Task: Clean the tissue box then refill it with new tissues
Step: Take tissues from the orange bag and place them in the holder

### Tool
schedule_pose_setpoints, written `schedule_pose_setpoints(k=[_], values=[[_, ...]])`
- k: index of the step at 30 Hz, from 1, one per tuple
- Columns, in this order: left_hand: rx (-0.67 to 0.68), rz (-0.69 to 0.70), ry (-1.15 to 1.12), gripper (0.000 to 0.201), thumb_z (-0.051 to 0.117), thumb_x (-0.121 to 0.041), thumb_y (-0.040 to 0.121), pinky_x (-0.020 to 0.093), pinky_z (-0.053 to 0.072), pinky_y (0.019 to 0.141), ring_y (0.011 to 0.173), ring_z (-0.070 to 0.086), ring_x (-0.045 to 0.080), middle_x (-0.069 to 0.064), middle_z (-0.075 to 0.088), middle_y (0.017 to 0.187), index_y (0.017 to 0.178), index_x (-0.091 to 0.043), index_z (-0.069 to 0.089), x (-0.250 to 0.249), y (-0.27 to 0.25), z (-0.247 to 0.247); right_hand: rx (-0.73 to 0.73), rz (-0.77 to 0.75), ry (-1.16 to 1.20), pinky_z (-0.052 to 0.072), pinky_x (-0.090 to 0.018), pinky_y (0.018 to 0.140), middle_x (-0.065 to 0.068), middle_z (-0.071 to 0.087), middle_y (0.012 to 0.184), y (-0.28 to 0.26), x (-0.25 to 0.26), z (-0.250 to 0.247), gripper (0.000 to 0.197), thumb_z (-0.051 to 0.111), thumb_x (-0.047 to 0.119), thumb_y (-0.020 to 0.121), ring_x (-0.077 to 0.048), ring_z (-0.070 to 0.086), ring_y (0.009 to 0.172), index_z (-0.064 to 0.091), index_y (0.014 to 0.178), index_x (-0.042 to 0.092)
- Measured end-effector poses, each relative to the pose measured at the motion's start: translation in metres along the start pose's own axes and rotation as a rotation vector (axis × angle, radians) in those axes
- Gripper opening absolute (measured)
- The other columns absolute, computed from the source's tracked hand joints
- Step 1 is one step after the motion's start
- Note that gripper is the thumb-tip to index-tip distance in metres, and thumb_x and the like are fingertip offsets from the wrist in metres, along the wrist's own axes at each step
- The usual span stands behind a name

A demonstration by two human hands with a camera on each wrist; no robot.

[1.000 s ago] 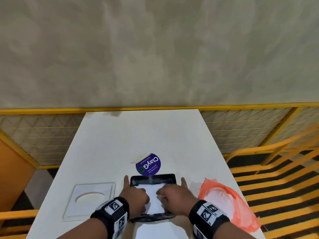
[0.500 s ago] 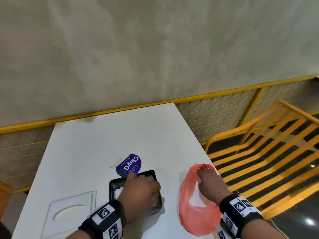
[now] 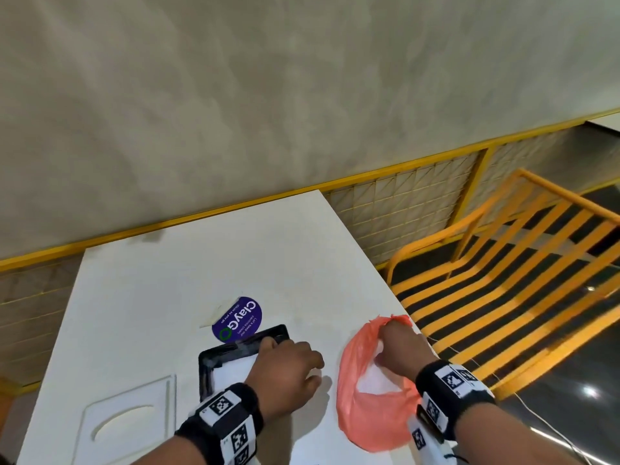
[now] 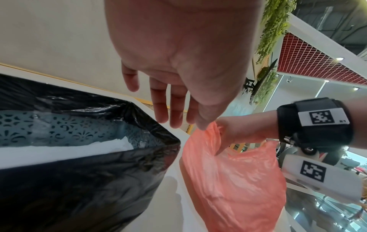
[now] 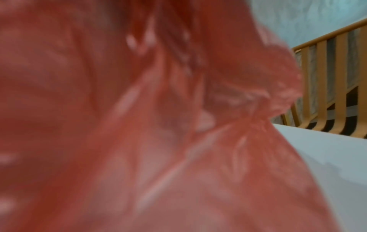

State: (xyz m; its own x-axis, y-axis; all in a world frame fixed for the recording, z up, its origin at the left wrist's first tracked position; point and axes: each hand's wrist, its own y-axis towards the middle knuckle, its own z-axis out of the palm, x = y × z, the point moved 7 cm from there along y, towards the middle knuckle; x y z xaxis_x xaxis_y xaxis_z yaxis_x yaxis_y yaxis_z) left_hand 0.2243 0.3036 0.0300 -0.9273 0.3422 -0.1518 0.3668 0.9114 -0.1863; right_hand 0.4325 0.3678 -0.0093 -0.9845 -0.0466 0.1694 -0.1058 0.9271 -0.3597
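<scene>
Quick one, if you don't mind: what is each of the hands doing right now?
Left hand: open, fingers relaxed over the tissue box, gripping nothing.
Right hand: holding the orange plastic bag at its mouth.

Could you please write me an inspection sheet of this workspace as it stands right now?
Surface: white table, with a purple round sticker on it.
Job's things: tissue box, lined with black plastic, open on top, white tissues inside; white box lid with an oval slot lies flat to its left.
Clutter: orange plastic bag at the table's right edge, something white inside.
Grippers: left hand hovers over the box, fingers relaxed, holding nothing; right hand pinches the bag's mouth.
Cables: thin white wire trails near the right wrist.
Surroundings: beige wall, yellow mesh railing, yellow slatted bench.
</scene>
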Motion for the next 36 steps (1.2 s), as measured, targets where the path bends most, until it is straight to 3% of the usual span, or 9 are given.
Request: schedule_pose_setpoints(k=[4, 8, 11, 15, 19, 24, 31, 33, 36], values=[[-0.015, 0.004, -0.044, 0.034, 0.045, -0.047, 0.092, 0.039, 0.026, 0.087, 0.112, 0.053, 0.018, -0.011, 0.058, 0.119, 0.122, -0.037, 0.057, 0.002, -0.001, -0.002, -0.144, -0.043, -0.017, 0.053, -0.039, 0.084, 0.01, 0.065, 0.105, -0.015, 0.002, -0.017, 0.023, 0.06, 0.025, 0.082, -0.013, 0.061, 0.095, 0.063, 0.105, 0.032], [-0.033, 0.011, -0.082, 0.036, 0.045, -0.048, 0.093, 0.039, 0.026, 0.09, 0.116, 0.049, 0.018, -0.012, 0.053, 0.125, 0.126, -0.038, 0.054, -0.002, -0.003, -0.01, -0.201, -0.018, -0.061, 0.042, -0.039, 0.088, 0.015, 0.062, 0.103, -0.034, 0.002, -0.025, 0.022, 0.056, 0.029, 0.086, -0.011, 0.057, 0.1, 0.063, 0.105, 0.037], [-0.054, 0.021, -0.139, 0.039, 0.047, -0.049, 0.092, 0.039, 0.029, 0.094, 0.119, 0.047, 0.017, -0.014, 0.051, 0.127, 0.13, -0.039, 0.051, -0.007, -0.004, -0.015, -0.185, 0.002, 0.087, 0.04, -0.039, 0.084, 0.023, 0.061, 0.098, -0.047, 0.002, -0.032, 0.02, 0.053, 0.028, 0.084, -0.008, 0.057, 0.096, 0.06, 0.099, 0.039], [-0.108, 0.097, -0.24, 0.051, 0.049, -0.05, 0.087, 0.039, 0.031, 0.095, 0.121, 0.045, 0.014, -0.015, 0.047, 0.132, 0.137, -0.042, 0.042, -0.023, -0.006, -0.029, -0.073, -0.059, 0.215, 0.053, -0.035, 0.07, 0.012, 0.061, 0.081, -0.063, 0.006, -0.046, 0.011, 0.052, 0.022, 0.082, -0.007, 0.056, 0.077, 0.056, 0.084, 0.032], [-0.15, 0.173, -0.349, 0.071, 0.056, -0.057, 0.083, 0.037, 0.032, 0.098, 0.125, 0.039, 0.009, -0.017, 0.04, 0.14, 0.146, -0.041, 0.031, -0.039, -0.005, -0.048, -0.07, -0.136, 0.143, 0.052, -0.031, 0.062, 0.012, 0.06, 0.078, -0.079, 0.015, -0.076, 0.019, 0.049, 0.018, 0.085, -0.008, 0.055, 0.073, 0.054, 0.08, 0.036], [-0.148, 0.174, -0.46, 0.09, 0.066, -0.061, 0.077, 0.04, 0.03, 0.11, 0.134, 0.033, 0.006, -0.017, 0.035, 0.147, 0.152, -0.038, 0.022, -0.041, -0.006, -0.066, -0.142, -0.177, -0.039, 0.055, -0.026, 0.066, 0.018, 0.064, 0.092, -0.091, 0.024, -0.127, 0.025, 0.05, 0.023, 0.085, -0.006, 0.058, 0.081, 0.057, 0.1, 0.042], [-0.169, 0.134, -0.665, 0.089, 0.072, -0.059, 0.074, 0.037, 0.031, 0.113, 0.133, 0.034, 0.002, -0.021, 0.038, 0.145, 0.149, -0.04, 0.027, -0.039, -0.005, -0.079, -0.04, -0.289, -0.253, 0.036, -0.024, 0.051, 0.01, 0.06, 0.086, -0.096, 0.066, -0.162, 0.027, 0.051, 0.016, 0.082, -0.013, 0.055, 0.077, 0.06, 0.1, 0.033], [-0.168, 0.12, -0.734, 0.083, 0.076, -0.054, 0.074, 0.034, 0.034, 0.112, 0.13, 0.037, 0.002, -0.02, 0.043, 0.141, 0.146, -0.039, 0.036, -0.04, -0.003, -0.08, 0.013, -0.312, -0.245, 0.036, -0.024, 0.051, 0.009, 0.058, 0.089, -0.096, 0.078, -0.165, 0.03, 0.056, 0.019, 0.08, -0.013, 0.055, 0.079, 0.056, 0.104, 0.037], [-0.171, 0.139, -0.8, 0.06, 0.077, -0.05, 0.073, 0.033, 0.04, 0.105, 0.119, 0.046, 0.004, -0.015, 0.052, 0.125, 0.126, -0.032, 0.058, -0.046, 0.003, -0.081, 0.08, -0.387, -0.193, 0.035, -0.026, 0.05, 0.009, 0.053, 0.082, -0.095, 0.099, -0.166, 0.034, 0.061, 0.021, 0.076, -0.013, 0.054, 0.078, 0.051, 0.104, 0.037]])
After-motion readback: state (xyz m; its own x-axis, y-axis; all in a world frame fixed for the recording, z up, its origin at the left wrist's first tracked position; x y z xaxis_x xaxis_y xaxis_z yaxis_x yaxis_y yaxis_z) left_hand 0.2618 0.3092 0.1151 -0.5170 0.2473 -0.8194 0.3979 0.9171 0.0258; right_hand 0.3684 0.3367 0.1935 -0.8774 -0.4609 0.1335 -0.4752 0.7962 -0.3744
